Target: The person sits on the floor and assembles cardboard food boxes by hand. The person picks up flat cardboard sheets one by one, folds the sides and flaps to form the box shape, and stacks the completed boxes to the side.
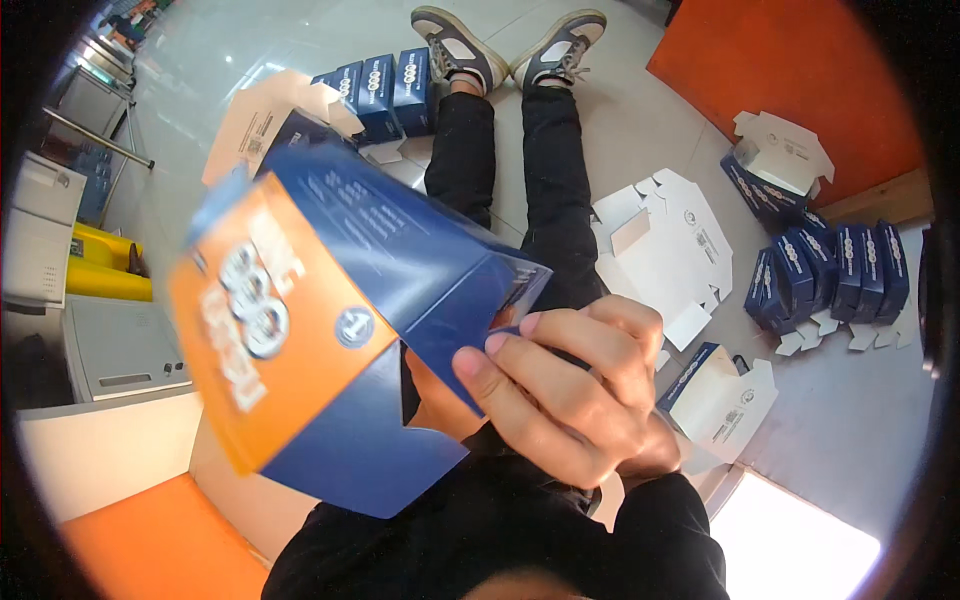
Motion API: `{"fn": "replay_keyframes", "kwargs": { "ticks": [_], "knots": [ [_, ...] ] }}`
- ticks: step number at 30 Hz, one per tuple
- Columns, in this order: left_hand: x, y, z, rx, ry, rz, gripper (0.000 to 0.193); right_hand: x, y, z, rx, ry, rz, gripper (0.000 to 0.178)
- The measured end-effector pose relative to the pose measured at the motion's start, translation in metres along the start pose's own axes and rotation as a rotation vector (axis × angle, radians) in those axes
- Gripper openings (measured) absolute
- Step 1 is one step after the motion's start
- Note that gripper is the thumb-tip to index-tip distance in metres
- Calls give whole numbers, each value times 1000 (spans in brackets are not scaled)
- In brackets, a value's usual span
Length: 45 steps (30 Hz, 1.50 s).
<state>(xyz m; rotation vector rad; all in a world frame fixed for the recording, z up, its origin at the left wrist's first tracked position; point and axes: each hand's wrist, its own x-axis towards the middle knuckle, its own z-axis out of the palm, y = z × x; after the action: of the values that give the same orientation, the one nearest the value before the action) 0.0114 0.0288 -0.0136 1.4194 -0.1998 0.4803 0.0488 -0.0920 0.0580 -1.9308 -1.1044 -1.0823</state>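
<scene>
A blue and orange cardboard box (290,330) is held up close in front of me, tilted, with flaps standing out at its near end. The fingertips of my right hand (585,390) pinch a blue flap at the box's right end, thumb and fingers pressed together. Behind the box, a patch of skin from my left hand or forearm (440,395) shows through a gap; the fingers there are hidden. The box's far left edge is smeared by motion.
My outstretched legs (555,150) lie on the tiled floor. Several blue boxes (410,90) stand left of my shoes, near an open carton (250,125). To the right are a flattened white carton (680,235), more blue boxes (845,265) and an open box (725,400).
</scene>
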Motion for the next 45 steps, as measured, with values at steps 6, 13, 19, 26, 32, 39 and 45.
{"fn": "replay_keyframes", "kwargs": {
  "ticks": [6,13,19,26,32,39,45],
  "knots": [
    [2,-1,-6,31,9,12,53,-22,8,18,62,12,72,31],
    [5,3,-9,54,16,33,50,-19,-23,24,158,55,277,28],
    [9,0,-5,64,12,58,48,-26,-11,23,133,-44,287,35],
    [5,-9,-22,187,-67,-54,46,-38,9,18,112,-26,235,32],
    [19,11,-15,-11,-149,-116,51,-37,6,9,41,-114,222,32],
    [27,7,-11,0,-168,-92,54,-43,25,11,154,-82,138,36],
    [29,2,-11,8,-175,-103,58,-47,28,10,234,-61,182,42]
  ]
}}
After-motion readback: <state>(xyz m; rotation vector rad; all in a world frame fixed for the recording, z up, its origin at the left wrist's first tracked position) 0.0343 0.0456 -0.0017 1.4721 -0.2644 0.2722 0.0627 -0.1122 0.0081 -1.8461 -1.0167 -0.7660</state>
